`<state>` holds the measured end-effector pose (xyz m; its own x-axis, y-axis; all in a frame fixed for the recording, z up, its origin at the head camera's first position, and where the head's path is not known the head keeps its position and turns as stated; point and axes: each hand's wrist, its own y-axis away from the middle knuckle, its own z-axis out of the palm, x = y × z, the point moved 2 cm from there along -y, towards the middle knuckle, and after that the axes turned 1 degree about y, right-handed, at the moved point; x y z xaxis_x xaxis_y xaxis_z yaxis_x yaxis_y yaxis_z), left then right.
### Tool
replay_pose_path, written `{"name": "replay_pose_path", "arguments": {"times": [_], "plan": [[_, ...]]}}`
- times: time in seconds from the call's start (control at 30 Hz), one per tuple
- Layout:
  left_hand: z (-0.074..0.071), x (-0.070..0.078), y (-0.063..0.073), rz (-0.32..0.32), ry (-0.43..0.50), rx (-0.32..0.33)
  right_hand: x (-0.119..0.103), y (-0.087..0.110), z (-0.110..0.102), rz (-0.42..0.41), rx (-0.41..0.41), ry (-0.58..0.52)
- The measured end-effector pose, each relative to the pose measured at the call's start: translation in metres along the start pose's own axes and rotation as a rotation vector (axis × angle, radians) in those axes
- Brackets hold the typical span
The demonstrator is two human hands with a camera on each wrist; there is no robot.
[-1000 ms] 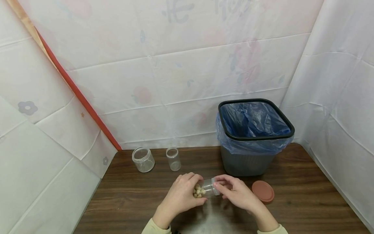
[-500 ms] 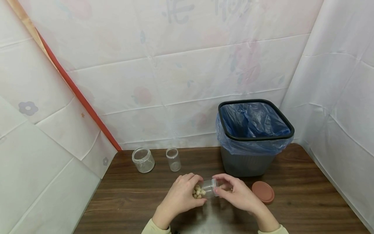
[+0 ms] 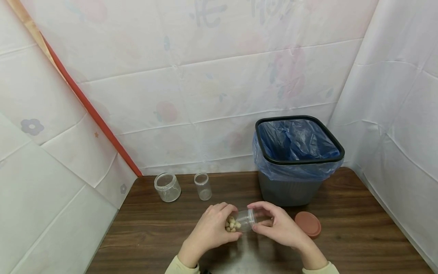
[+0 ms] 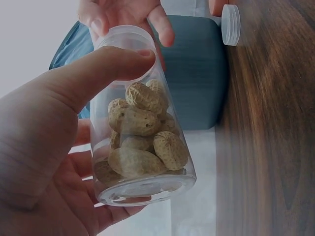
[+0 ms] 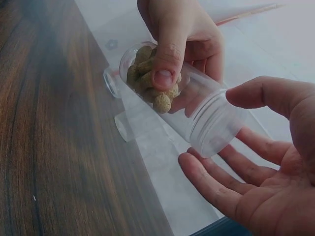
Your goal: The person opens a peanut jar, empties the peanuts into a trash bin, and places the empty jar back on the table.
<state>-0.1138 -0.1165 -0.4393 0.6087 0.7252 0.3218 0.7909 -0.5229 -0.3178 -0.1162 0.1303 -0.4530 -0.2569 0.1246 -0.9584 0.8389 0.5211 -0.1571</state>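
A clear plastic jar (image 3: 243,218) lies tilted on its side above the table, its threaded end towards the right. Several unshelled peanuts (image 4: 142,132) have gathered at its base. The left hand (image 3: 213,227) grips the jar around the lower body, thumb on the near side in the left wrist view. Around the clear end piece (image 5: 215,132), the right hand (image 3: 278,225) is spread, thumb on one side and fingers on the other. Its thumb tip is close to the rim, and contact there is hard to make out. Whether the end piece is a separate lid cannot be told.
Behind the hands stand a wide glass-like jar (image 3: 167,187) and a narrower clear jar (image 3: 203,186). A grey bin (image 3: 289,190) with a blue bag is at back right. A round reddish lid (image 3: 308,223) lies beside the right hand on the wooden table (image 3: 143,236).
The right hand's fingers have loosened from the jar's end and spread a little wider. The left hand and the jar have hardly moved.
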Motion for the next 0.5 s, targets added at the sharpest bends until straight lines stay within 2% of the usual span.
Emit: {"name": "replay_pose_path", "arguments": {"times": [0.27, 0.5], "plan": [[-0.0021, 0.0004, -0.0004, 0.007, 0.019, -0.001, 0.0026, 0.0001, -0.0042, -0.065, 0.002, 0.057], [-0.0028, -0.0020, -0.0001, 0.007, 0.011, 0.019, 0.0013, -0.0005, -0.0081, -0.136, 0.014, 0.051]]}}
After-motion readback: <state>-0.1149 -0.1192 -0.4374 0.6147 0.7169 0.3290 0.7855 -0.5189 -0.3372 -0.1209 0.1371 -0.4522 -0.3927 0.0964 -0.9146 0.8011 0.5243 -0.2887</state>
